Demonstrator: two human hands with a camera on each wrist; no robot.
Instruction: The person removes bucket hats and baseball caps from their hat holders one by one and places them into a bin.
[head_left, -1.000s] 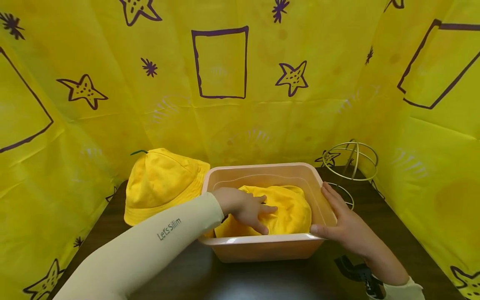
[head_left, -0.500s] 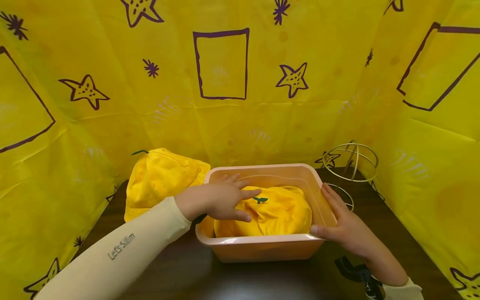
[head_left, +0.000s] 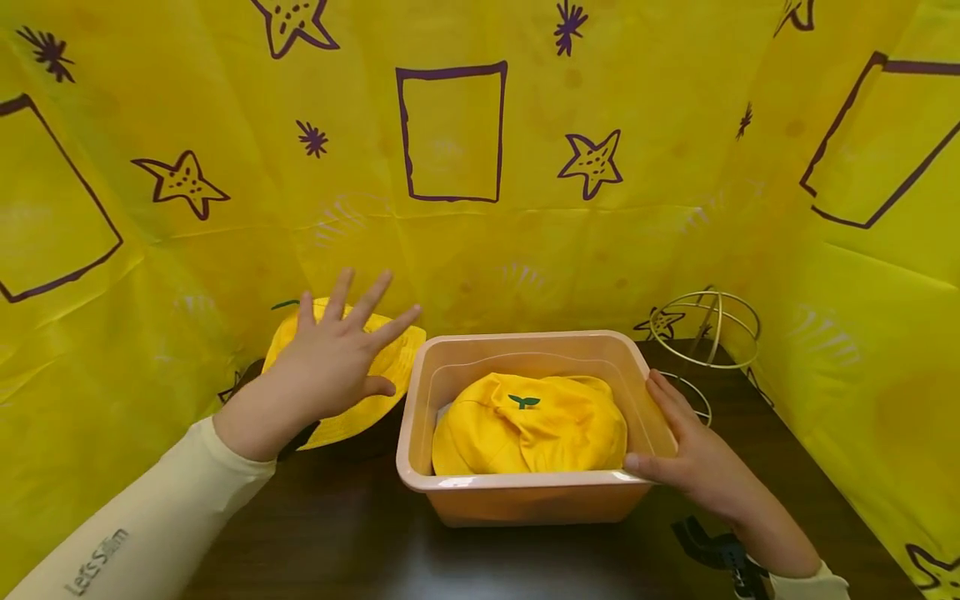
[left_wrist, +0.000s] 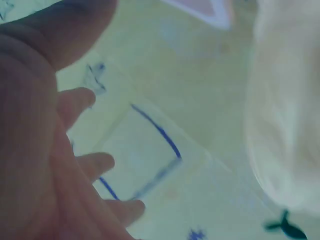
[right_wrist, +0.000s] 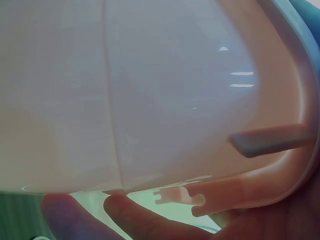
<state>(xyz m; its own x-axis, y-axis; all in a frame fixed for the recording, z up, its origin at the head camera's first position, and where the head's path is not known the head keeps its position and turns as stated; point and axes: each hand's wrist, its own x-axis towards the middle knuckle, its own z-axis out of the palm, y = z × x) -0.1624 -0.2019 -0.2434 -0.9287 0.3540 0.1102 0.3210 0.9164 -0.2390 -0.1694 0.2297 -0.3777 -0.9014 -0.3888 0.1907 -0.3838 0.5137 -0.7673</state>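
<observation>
With fingers spread, my left hand hovers in front of a yellow bucket hat at the left, covering much of it. Whether it touches the hat I cannot tell. The left wrist view has that hat along its right side, green sprout at the bottom. A second yellow hat, its green sprout facing up, lies crumpled inside a pale pink plastic basin. My right hand holds the basin's right rim, thumb at the front corner. From the right wrist, fingers show against the basin's outer wall.
A gold wire stand is at the back right, partly behind the basin. The dark wooden table is enclosed by yellow cloth walls with drawn stars and frames.
My left hand has lifted off the hat in the basin and moved left to the other hat, fingers spreading. The right hand stays on the basin's rim.
</observation>
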